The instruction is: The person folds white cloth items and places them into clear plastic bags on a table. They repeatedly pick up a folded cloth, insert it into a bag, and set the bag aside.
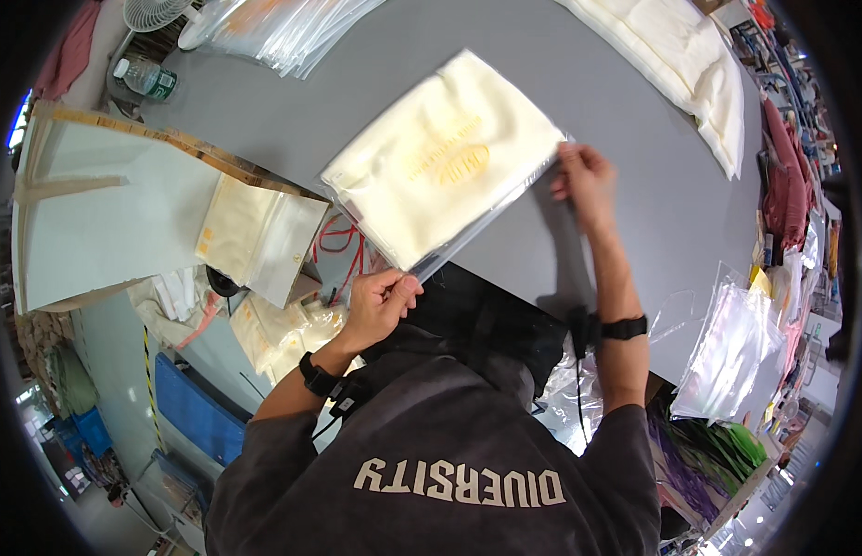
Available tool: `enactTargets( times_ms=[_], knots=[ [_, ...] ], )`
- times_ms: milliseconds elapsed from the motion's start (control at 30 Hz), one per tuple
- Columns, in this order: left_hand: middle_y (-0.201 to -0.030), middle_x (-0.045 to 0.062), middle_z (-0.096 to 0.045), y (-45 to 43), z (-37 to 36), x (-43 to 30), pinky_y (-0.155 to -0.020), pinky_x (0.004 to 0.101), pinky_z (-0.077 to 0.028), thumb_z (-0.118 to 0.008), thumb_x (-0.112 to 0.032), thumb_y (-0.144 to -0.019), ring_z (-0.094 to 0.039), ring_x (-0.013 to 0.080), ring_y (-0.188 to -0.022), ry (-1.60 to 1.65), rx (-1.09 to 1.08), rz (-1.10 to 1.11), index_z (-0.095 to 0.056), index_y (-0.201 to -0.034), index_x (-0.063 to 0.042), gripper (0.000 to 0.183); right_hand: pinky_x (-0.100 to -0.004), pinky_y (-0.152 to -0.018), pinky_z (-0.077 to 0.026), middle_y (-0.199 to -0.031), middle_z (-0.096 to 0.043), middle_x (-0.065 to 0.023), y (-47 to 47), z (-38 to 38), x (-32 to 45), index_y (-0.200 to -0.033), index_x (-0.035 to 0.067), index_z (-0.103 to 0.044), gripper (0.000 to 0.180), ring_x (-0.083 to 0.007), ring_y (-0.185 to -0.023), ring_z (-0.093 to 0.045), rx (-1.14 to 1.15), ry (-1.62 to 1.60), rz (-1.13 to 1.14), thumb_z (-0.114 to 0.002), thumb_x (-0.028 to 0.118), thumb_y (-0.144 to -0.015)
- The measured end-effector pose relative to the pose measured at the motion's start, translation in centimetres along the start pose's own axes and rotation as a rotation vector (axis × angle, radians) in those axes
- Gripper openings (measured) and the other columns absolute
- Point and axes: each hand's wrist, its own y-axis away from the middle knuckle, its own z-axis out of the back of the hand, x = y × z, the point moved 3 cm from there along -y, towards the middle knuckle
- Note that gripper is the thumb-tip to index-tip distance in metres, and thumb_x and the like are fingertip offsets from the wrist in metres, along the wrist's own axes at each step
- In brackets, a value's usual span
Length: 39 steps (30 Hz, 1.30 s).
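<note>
A folded cream cloth item in a clear plastic bag (431,153) lies tilted across the grey table (653,236), its top face bearing yellow print. My left hand (382,306) pinches the bag's near left corner between thumb and fingers, at the table's front edge. At the right corner, the fingers of my right hand (587,177) grip the bag's edge; that hand is slightly blurred. A strip of clear film runs along the near edge between both hands. Whatever lies beneath the bag is hidden.
Clear plastic bags (264,31) lie at the back left, near a water bottle (146,78) and a white fan (153,12). Cream fabric (681,62) lies back right. More clear bags (726,354) sit at right. An open cardboard box (111,201) stands left, with packed cream items (240,215).
</note>
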Motion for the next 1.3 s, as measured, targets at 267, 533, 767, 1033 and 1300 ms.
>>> enactTargets(
  times_ms=[267, 533, 767, 1033, 1300],
  knots=[
    [-0.118, 0.011, -0.070, -0.8, 2.6, 4.6, -0.090, 0.0312, -0.056, -0.073, -0.060, -0.092, -0.068, 0.0148, -0.104, 0.420, 0.102, 0.024, -0.058, -0.131, 0.007, 0.079, -0.0448, -0.100, -0.052, -0.131, -0.067, -0.0144, -0.6, -1.6, 2.1, -0.127, 0.011, -0.068, 0.031, -0.0339, -0.120, -0.063, -0.112, 0.681, 1.047, -0.068, 0.020, -0.097],
    [-0.127, 0.012, -0.069, 0.2, 3.4, 2.4, -0.094, 0.0328, -0.055, -0.065, -0.033, -0.105, -0.069, 0.0176, -0.110, 0.800, -0.240, 0.027, -0.054, -0.139, 0.008, 0.054, -0.0501, -0.120, -0.035, -0.149, -0.055, -0.0193, 1.7, -10.8, 1.6, -0.138, 0.008, -0.063, 0.044, -0.0374, -0.142, -0.048, 0.118, 0.952, 1.094, -0.059, 0.035, -0.103],
    [-0.105, 0.007, -0.074, 4.7, 6.9, 10.1, -0.082, 0.0305, -0.056, -0.066, -0.019, -0.104, -0.070, 0.0135, -0.091, 0.669, -0.399, 0.140, -0.068, -0.116, 0.004, 0.027, -0.0397, -0.097, -0.051, -0.129, -0.067, -0.0113, 0.8, -6.8, 0.5, -0.120, 0.007, -0.074, 0.023, -0.0313, -0.115, -0.062, -0.041, 0.529, 0.807, -0.068, 0.016, -0.100],
    [-0.112, 0.011, -0.073, 16.4, 14.7, 19.8, -0.089, 0.0369, -0.059, -0.069, -0.007, -0.097, -0.072, 0.0226, -0.096, 0.771, -0.958, 0.298, -0.066, -0.123, 0.003, 0.028, -0.0390, -0.096, -0.050, -0.124, -0.066, -0.0089, 0.5, -4.1, -2.3, -0.117, 0.007, -0.075, 0.020, -0.0294, -0.114, -0.059, -0.147, 0.699, 0.903, -0.068, 0.009, -0.098],
    [-0.111, 0.010, -0.073, 14.6, 25.7, 15.6, -0.081, 0.0345, -0.060, -0.067, -0.011, -0.100, -0.072, 0.0209, -0.093, 0.569, -1.023, 0.084, -0.065, -0.125, 0.002, 0.028, -0.0389, -0.097, -0.051, -0.124, -0.067, -0.0088, 0.9, -4.4, -1.9, -0.118, 0.007, -0.076, 0.021, -0.0289, -0.116, -0.059, -0.149, 0.721, 0.899, -0.068, 0.008, -0.098]
  ],
)
